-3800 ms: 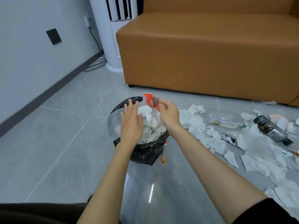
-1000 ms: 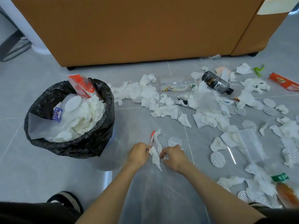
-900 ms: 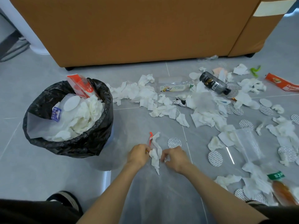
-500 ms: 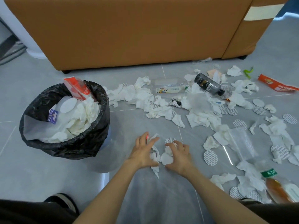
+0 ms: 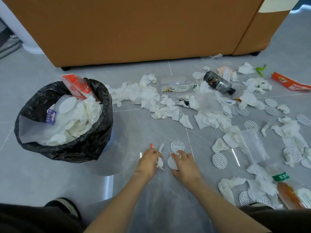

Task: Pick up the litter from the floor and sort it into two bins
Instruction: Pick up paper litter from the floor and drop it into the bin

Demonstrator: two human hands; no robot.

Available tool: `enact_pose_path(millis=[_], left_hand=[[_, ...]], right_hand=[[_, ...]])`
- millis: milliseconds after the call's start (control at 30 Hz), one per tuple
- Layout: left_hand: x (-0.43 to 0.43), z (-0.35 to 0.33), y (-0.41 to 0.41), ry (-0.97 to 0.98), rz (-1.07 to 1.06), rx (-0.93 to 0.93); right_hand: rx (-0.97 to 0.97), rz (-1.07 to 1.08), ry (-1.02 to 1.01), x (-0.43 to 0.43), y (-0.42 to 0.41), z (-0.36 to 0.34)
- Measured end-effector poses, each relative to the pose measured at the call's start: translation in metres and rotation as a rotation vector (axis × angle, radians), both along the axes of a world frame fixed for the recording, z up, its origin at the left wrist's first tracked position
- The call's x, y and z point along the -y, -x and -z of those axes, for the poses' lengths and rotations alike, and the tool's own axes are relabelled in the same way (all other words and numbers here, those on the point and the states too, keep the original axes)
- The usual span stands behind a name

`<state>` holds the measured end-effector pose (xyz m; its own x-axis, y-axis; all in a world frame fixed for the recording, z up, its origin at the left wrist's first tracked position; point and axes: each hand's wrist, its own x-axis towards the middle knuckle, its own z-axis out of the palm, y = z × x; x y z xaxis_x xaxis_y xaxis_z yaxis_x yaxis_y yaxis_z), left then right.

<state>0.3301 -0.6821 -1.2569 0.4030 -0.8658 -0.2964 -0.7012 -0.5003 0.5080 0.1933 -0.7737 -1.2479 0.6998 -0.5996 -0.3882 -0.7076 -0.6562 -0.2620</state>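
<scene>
Head: two hands [image 5: 149,161] [image 5: 185,163] grip two tissues [image 5: 159,163] [image 5: 175,154]; one bin [image 5: 67,149].

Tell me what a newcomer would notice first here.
The mess comes first: crumpled tissues and round patterned discs strewn over the grey floor, with a dark bottle lying among them in front of the orange sofa. At left stands a black-bagged bin heaped with white paper. In front, the left hand grips a tissue strip and the right hand curls over a white pad.
</scene>
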Motion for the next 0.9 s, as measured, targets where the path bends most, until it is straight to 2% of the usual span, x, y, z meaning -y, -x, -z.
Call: enact_pose_path(millis=[167,333,467,667,800,900], left_hand=[[-0.005,0.002,0.0,-0.016,-0.062,0.028],[-0.006,-0.006,-0.009,-0.027,-0.241,-0.12],[0.003,-0.038,-0.022,0.118,-0.424,-0.18],[0.017,-0.107,-0.047,0.401,-0.461,-0.196],[0.004,-0.154,-0.07,0.591,-0.484,-0.105],[-0.013,-0.178,-0.093,0.652,-0.514,0.001]], right_hand=[[0.081,0.07,-0.003,0.003,0.005,0.006],[0.323,0.396,-0.224,0.012,0.0,-0.006],[0.467,0.52,-0.294,0.017,-0.014,-0.025],[0.738,0.634,-0.42,0.026,-0.054,-0.07],[0.889,0.627,-0.494,0.024,-0.092,-0.11],[0.935,0.548,-0.555,0.015,-0.121,-0.137]])
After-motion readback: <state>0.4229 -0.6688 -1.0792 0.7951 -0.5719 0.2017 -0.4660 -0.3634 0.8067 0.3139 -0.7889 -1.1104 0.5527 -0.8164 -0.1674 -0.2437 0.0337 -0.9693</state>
